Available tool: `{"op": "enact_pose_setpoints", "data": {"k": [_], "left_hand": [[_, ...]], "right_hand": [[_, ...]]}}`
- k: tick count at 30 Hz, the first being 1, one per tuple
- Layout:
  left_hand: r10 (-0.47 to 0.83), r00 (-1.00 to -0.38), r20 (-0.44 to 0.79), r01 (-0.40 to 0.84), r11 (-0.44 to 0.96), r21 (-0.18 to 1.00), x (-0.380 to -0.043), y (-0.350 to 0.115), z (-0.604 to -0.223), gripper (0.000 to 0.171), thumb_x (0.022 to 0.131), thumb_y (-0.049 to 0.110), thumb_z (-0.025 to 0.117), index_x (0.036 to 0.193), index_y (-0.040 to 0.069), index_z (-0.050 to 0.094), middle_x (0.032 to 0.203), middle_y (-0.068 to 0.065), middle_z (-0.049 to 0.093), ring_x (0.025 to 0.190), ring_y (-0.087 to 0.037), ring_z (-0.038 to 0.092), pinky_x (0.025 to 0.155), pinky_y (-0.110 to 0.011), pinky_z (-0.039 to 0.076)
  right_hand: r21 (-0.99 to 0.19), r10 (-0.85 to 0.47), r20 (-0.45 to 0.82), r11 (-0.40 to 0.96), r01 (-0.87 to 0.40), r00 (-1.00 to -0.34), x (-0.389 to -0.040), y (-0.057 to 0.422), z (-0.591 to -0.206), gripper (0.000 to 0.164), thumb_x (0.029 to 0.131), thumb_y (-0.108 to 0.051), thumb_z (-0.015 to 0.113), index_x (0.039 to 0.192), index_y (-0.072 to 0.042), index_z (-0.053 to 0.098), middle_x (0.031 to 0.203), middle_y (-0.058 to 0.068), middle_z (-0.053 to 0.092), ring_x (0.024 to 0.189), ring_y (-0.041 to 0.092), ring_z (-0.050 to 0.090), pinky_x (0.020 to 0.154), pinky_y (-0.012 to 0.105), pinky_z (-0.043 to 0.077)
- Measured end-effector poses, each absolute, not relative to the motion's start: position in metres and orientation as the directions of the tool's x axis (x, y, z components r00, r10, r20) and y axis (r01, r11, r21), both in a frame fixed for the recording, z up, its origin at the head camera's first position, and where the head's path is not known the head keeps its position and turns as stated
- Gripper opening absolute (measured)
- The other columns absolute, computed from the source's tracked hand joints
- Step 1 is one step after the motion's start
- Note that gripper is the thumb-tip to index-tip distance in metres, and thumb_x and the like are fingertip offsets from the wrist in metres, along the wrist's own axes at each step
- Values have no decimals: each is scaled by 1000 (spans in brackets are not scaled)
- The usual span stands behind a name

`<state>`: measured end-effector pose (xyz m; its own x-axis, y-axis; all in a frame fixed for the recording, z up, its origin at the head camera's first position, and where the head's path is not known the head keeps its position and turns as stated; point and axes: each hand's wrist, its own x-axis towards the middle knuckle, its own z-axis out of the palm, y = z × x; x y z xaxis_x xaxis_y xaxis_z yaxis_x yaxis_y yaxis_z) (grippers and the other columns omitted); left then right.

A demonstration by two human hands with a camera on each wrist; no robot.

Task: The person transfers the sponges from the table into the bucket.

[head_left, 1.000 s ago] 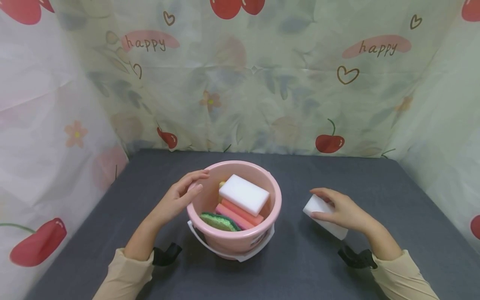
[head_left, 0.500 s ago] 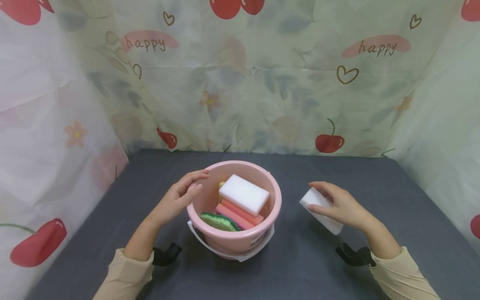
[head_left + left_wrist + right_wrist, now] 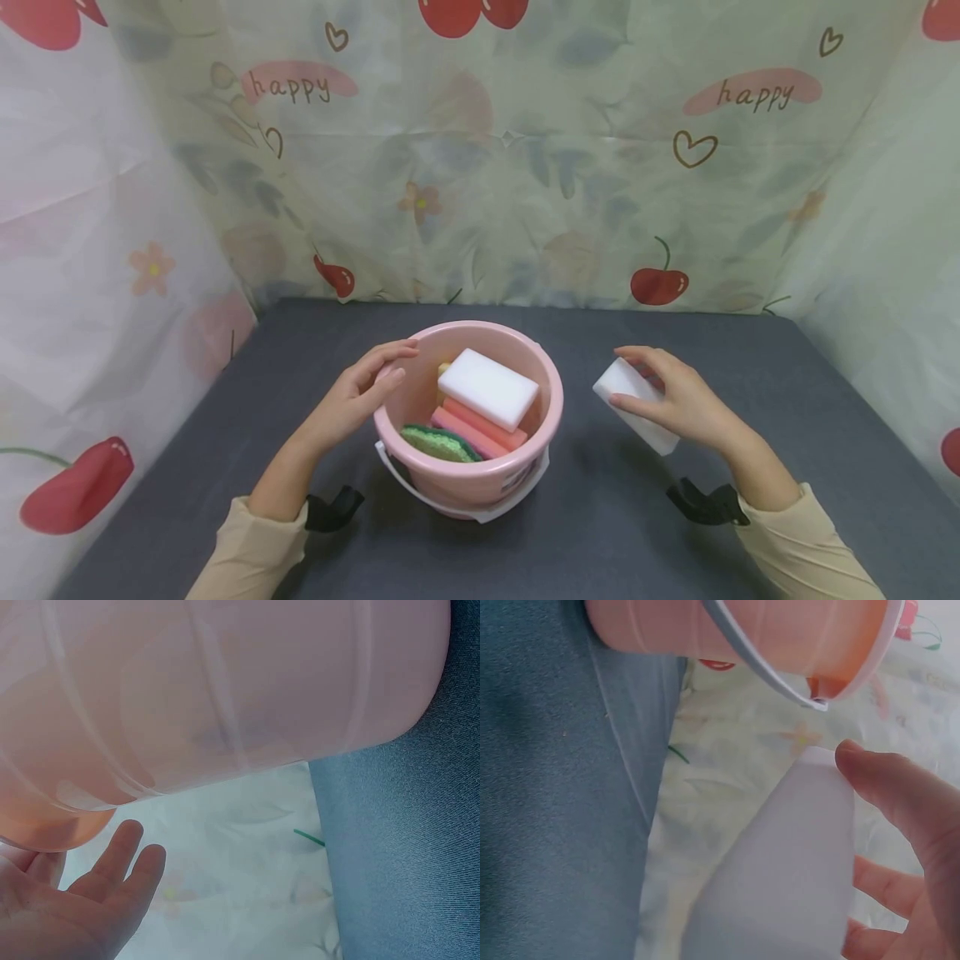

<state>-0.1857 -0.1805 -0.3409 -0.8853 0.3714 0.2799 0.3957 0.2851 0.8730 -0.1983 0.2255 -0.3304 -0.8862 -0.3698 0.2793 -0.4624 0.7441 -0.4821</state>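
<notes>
On the dark table stands a pink bucket (image 3: 480,492) with a white handle (image 3: 486,515) hanging at its front. Inside it, a white sponge block (image 3: 489,388) lies on top of orange and pink sponges (image 3: 483,427), beside a green scrubbing sponge (image 3: 441,444). My left hand (image 3: 352,400) rests at the bucket's left rim, its fingers loosely extended; the left wrist view shows two fingers (image 3: 124,859) free of the wall. To the right of the bucket, my right hand (image 3: 682,400) pinches a second white sponge block (image 3: 637,408) between thumb and fingers, tilted and held above the table.
A dark cloth (image 3: 562,533) covers the table. Behind it and at both sides hang pale curtains (image 3: 510,208) printed with cherries, hearts and flowers. Black straps (image 3: 333,510) circle both wrists below the beige sleeves.
My right hand has lifted the white sponge block and carried it slightly left and away from me. My left hand and the bucket stay where they were.
</notes>
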Motion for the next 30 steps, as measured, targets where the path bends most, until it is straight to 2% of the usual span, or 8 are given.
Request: {"op": "enact_pose_setpoints", "data": {"k": [7,16,24,30], "left_hand": [[375,-883,281,397,279,875,-187,-181,-342,36,96,17,48,132,9,47,147,-9,38,139,-28,29,108,-55,32],[376,-882,283,398,273,876,-186,-181,-342,36,96,17,48,132,9,48,147,-9,38,139,-27,29,108,-55,31],[373,-883,284,399,279,874,-186,-181,-340,36,96,17,48,131,9,48,147,-9,39,139,-27,29,108,-55,31],[374,-882,287,402,280,872,-186,-180,-340,36,96,16,48,131,8,48,147,-9,39,139,-27,29,109,-55,31]], "right_hand": [[-507,-358,274,735,-450,-893,-198,221,-320,58,81,-26,72,129,-6,49,121,15,57,100,28,54,86,49,48],[-510,-349,274,737,-443,-896,-196,216,-309,55,83,-29,70,130,-9,50,122,13,57,101,27,54,85,45,48],[-511,-357,317,716,-475,-879,-194,211,-301,53,83,-26,70,130,-9,50,122,13,57,103,27,55,85,47,48],[-509,-354,354,704,-496,-866,-194,208,-296,51,84,-25,69,129,-11,50,123,10,57,104,26,56,85,44,49]]}}
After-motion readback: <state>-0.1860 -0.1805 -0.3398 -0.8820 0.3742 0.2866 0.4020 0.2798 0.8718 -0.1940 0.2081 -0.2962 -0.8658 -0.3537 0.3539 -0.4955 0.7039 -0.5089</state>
